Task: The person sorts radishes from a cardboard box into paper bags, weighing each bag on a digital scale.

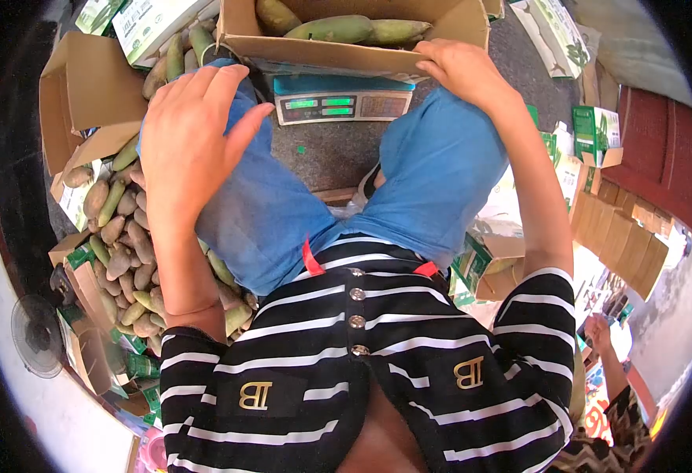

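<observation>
An open cardboard box (346, 60) sits on a digital scale (342, 105) with lit green readouts. Inside it lie several long green produce pieces (332, 30), fruit or tubers. My right hand (466, 72) grips the box's near rim at its right corner, fingers folded over the edge. Over my left knee is my left hand (192, 130), back upward, with the thumb stretched out to the right and nothing held. Past its fingertips, more produce (175, 57) lies beside the box.
A large heap of brown and green produce (129, 244) spreads at left. An open brown carton (98, 94) stands above it. Printed green-and-white cartons (596, 134) are on the right, near stacked brown cardboard (622, 236). Another person's arm (608, 359) shows at lower right.
</observation>
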Tool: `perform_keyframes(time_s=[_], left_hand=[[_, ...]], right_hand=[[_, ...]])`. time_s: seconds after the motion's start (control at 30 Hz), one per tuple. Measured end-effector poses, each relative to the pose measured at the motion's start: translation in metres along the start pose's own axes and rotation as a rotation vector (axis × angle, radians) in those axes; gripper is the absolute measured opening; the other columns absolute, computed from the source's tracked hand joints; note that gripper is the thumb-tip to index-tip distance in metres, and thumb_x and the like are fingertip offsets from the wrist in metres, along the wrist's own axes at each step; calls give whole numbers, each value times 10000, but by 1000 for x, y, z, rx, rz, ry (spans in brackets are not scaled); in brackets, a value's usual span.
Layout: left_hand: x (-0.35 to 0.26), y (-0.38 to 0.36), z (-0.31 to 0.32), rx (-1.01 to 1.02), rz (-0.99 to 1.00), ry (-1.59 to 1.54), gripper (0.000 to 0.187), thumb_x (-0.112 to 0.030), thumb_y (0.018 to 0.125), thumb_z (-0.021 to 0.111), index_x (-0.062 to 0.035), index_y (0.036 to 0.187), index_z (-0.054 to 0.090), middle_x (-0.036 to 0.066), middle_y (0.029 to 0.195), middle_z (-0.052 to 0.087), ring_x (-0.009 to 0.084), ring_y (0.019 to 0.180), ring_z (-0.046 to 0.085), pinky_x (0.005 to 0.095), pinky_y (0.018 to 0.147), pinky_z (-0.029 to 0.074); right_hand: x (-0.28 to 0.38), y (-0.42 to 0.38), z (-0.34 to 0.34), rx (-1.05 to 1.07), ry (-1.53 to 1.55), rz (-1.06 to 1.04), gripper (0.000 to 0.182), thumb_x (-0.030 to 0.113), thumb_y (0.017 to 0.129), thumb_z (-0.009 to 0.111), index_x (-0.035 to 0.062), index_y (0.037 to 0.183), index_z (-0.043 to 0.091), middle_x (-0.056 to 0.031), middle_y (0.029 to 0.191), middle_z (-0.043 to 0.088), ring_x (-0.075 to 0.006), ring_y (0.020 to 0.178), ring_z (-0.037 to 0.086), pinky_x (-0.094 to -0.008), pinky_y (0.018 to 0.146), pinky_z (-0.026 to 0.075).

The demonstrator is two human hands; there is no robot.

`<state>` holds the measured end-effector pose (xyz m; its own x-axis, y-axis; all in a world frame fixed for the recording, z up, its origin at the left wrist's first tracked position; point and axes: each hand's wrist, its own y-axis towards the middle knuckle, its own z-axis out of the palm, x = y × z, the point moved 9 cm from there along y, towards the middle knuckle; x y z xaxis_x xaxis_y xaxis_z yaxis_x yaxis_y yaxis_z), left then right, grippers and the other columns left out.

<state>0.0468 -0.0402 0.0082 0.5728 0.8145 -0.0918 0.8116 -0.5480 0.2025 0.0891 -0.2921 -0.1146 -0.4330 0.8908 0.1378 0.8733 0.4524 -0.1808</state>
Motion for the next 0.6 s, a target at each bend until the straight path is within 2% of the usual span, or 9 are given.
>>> perform_keyframes(time_s=[0.3,0.4,0.47,0.5,0.6], left_hand=[[3,1,3,20,-27,-32,359,-286,795,692,-74,1071,605,117,966,641,310,919,605,404,798,461],[-2,5,2,28,-4,-28,359,-286,797,691,-72,1073,604,120,968,638,311,923,602,401,810,460],[-9,7,0,15,15,-30,343,-273,808,684,-75,1075,601,126,968,632,313,938,596,397,832,451],[-9,7,1,33,2,-48,343,-265,815,680,-71,1085,596,136,982,632,320,948,594,400,838,448],[-16,8,-5,-23,15,-41,340,-239,794,692,-41,1053,592,128,946,620,313,936,584,404,841,436]], right_hand=[[-1,3,2,33,21,27,262,274,907,549,69,1056,613,-137,1006,645,-329,968,601,-425,829,476],[0,-7,-22,-131,140,19,296,310,904,560,63,1054,621,-136,1032,643,-328,975,603,-407,844,476],[-14,-27,-52,-377,268,41,316,333,904,567,69,1064,634,-123,1042,642,-325,964,607,-385,853,478],[-29,-45,-63,-490,340,124,319,320,924,555,61,1088,644,-98,1018,648,-255,938,627,-335,834,480],[-107,-101,-49,-714,601,383,312,321,916,561,53,1044,657,-122,1012,652,-254,965,623,-347,839,479]])
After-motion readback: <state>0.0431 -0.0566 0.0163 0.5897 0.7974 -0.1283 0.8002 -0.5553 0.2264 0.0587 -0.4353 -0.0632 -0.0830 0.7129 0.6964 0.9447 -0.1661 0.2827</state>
